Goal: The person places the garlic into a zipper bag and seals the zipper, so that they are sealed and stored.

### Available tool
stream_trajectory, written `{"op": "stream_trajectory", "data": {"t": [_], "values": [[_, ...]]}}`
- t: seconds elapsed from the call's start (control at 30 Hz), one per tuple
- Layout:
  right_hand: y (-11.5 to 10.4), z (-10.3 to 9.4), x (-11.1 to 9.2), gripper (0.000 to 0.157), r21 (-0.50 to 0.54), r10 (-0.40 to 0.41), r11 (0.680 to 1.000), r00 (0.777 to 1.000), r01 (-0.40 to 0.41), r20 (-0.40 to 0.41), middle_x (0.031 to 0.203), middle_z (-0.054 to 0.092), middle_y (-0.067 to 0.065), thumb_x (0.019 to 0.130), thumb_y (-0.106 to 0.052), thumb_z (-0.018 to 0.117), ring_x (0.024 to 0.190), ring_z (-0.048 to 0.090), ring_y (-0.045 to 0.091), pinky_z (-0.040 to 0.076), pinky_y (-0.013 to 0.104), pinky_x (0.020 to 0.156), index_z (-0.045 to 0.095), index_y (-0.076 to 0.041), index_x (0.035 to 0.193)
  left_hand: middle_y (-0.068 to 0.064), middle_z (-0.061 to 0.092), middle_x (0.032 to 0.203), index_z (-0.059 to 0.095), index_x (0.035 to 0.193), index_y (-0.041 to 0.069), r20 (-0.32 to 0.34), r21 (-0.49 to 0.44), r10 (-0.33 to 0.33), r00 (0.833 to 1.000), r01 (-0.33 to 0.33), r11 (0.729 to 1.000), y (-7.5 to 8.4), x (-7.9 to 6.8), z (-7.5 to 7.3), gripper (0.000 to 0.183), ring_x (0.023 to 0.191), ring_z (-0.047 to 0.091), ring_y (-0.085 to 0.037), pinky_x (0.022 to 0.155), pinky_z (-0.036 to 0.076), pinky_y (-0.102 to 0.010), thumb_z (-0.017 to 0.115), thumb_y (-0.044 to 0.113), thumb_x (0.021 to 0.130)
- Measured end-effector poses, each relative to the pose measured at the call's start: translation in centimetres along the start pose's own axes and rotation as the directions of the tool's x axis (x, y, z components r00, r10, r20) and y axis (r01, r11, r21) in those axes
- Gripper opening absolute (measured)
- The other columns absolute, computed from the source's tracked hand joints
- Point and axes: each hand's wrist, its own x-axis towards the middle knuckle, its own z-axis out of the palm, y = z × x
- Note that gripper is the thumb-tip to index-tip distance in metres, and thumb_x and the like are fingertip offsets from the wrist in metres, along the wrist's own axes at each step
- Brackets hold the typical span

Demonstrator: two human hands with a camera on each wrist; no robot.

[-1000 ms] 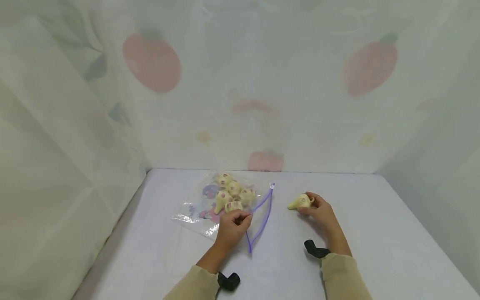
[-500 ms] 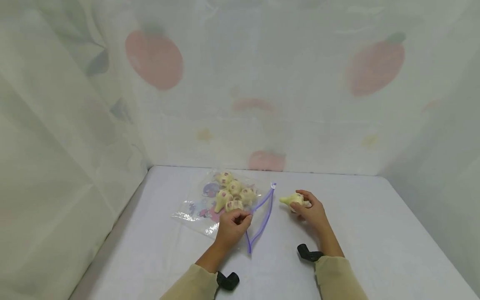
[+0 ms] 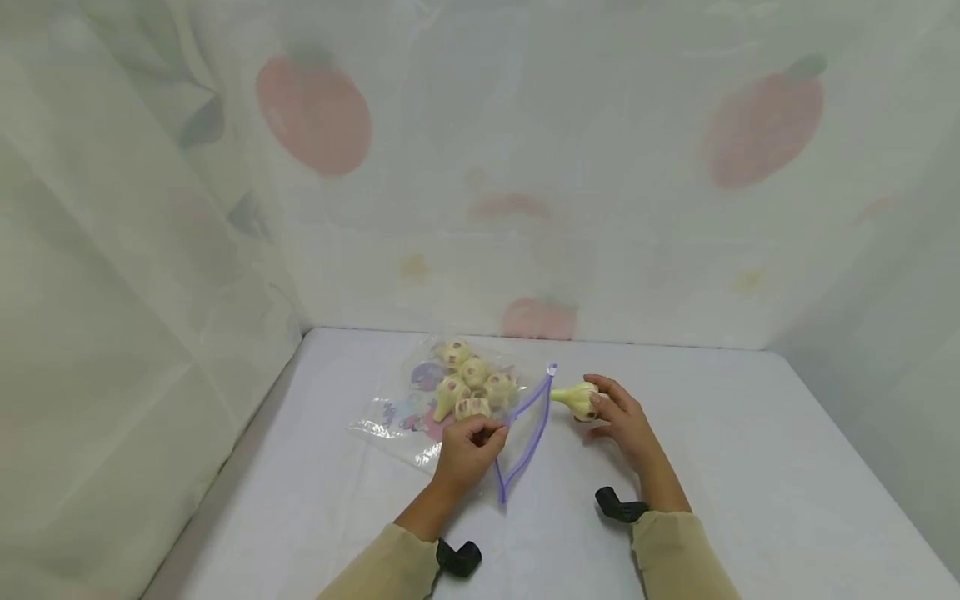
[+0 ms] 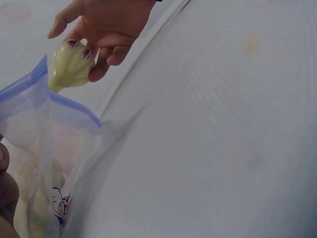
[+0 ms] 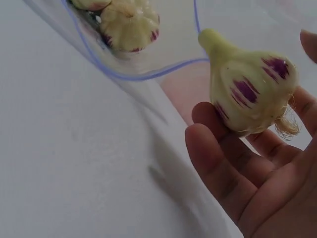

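Observation:
My right hand holds a garlic bulb, pale yellow with purple patches. Its stem points left and overlaps the purple rim of the bag's mouth in the head view. From the right wrist, the bulb rests against the fingers, with its roots toward the palm. With thumb and fingers, my left hand pinches the edge of a clear zip bag lying on the table. Inside the bag are several more garlic bulbs. The left wrist view shows the mouth spread apart below the held bulb.
A white cloth covers the table. Pale curtains printed with fruit hang behind it and at both sides. Each wrist carries a black camera mount.
My right hand has moved left with the garlic bulb, up to the bag's mouth, and the bulb's stem has turned to point level left. The left hand has stayed at the bag.

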Motion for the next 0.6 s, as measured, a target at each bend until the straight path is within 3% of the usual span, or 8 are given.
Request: {"op": "stream_trajectory", "data": {"t": [0.07,0.4,0.6], "values": [[-0.2,0.0,0.0,0.052,0.012,-0.002,1.000,1.000,0.002,0.024,0.126,0.044,0.015,0.099,-0.024,0.058,0.089,0.067,0.023,0.059,0.048,0.067,0.042,0.000,0.142,-0.015,0.066,0.065,0.071,0.079,-0.007,0.001,0.006,-0.013,1.000,0.013,1.000,0.0,0.0,0.0,0.008,0.056,0.053,-0.003,0.048,0.048,-0.019,0.071,-0.015,0.076],[-0.7,1.6,0.2,0.066,-0.080,0.051,0.996,0.990,-0.040,0.131,0.137,0.041,0.018,0.086,-0.015,0.075,0.090,0.066,0.017,0.059,0.038,0.074,0.043,-0.004,0.142,-0.015,0.067,0.066,0.072,0.080,-0.007,0.005,0.013,-0.031,0.999,0.031,0.999,-0.2,0.0,0.0,0.007,0.057,0.052,-0.001,0.048,0.048,-0.019,0.071,-0.013,0.078],[-0.5,3.4,0.3,0.062,-0.197,0.063,0.980,0.993,-0.042,0.104,0.129,0.057,0.006,0.076,-0.024,0.085,0.095,0.066,0.018,0.054,0.032,0.077,0.054,-0.015,0.129,-0.016,0.067,0.066,0.071,0.080,-0.008,0.013,-0.007,-0.029,1.000,0.029,1.000,0.0,0.1,0.1,0.007,0.056,0.052,-0.001,0.047,0.047,-0.020,0.070,-0.015,0.077]]}}
